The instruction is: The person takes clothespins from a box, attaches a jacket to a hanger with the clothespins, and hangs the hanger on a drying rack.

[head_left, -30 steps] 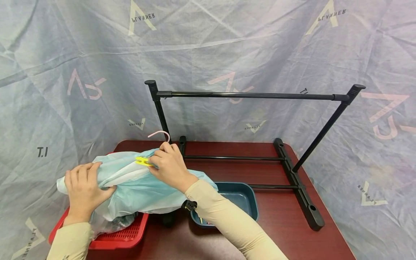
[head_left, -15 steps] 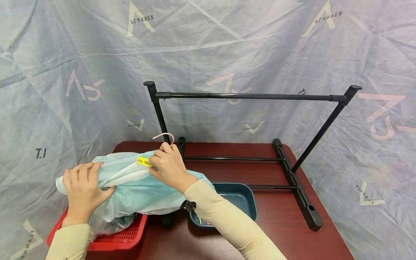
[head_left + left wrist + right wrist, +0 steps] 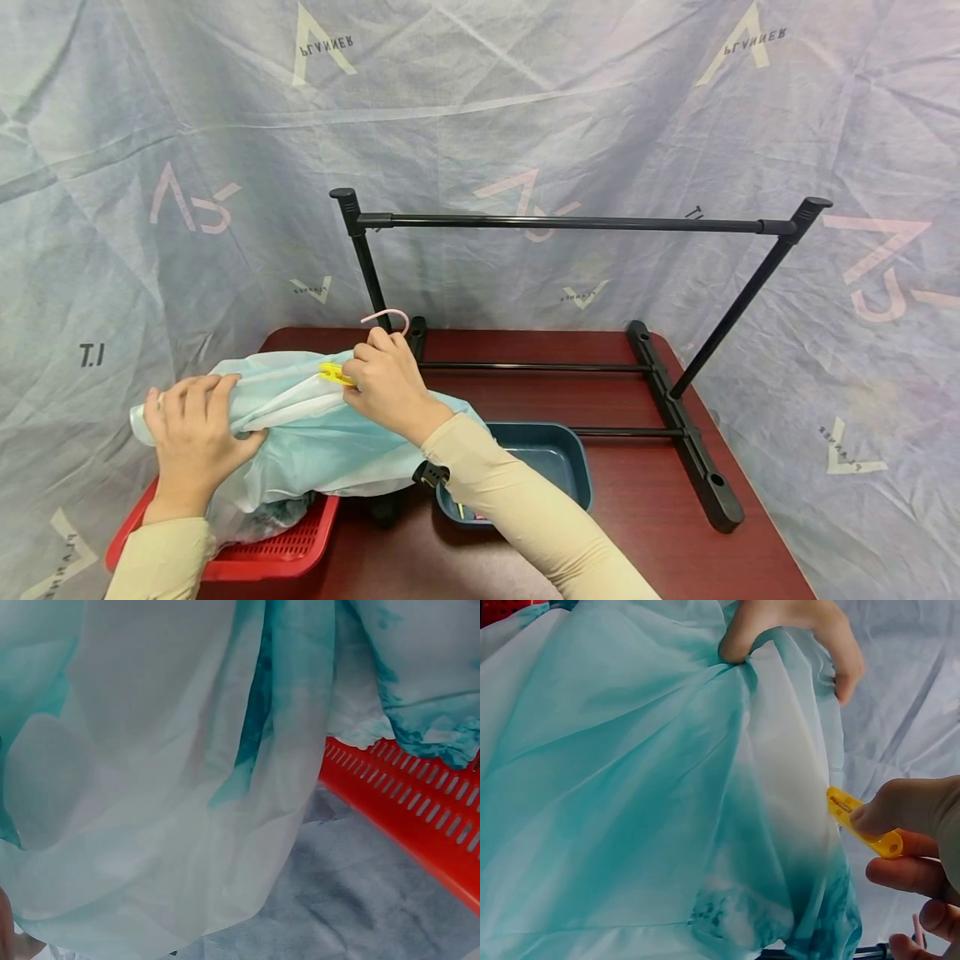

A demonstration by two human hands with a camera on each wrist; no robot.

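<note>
A thin light blue and white garment (image 3: 322, 442) stretches between my hands; its kind cannot be told. My left hand (image 3: 197, 433) grips its left end, thumb on the near side, and also shows at the top of the right wrist view. My right hand (image 3: 393, 387) pinches a yellow clothespin (image 3: 335, 372) between thumb and fingers. In the right wrist view the clothespin (image 3: 864, 823) has its tip at the cloth's edge; whether it bites the fabric is unclear. Just beyond the right fingers rises the pink hook of a hanger (image 3: 397, 315), its body hidden.
Under the garment at left stands a red slotted basket (image 3: 300, 562) with more cloth inside. A dark blue tray (image 3: 558, 454) with small items sits behind my right forearm. Across the brown table (image 3: 525, 392) stands a black rack (image 3: 585, 222). A printed grey sheet (image 3: 480, 108) hangs behind.
The hanger hook has shifted a little to the right, and the clothespin has moved slightly right too. Both hands keep their holds, and the view has drifted a little.
</note>
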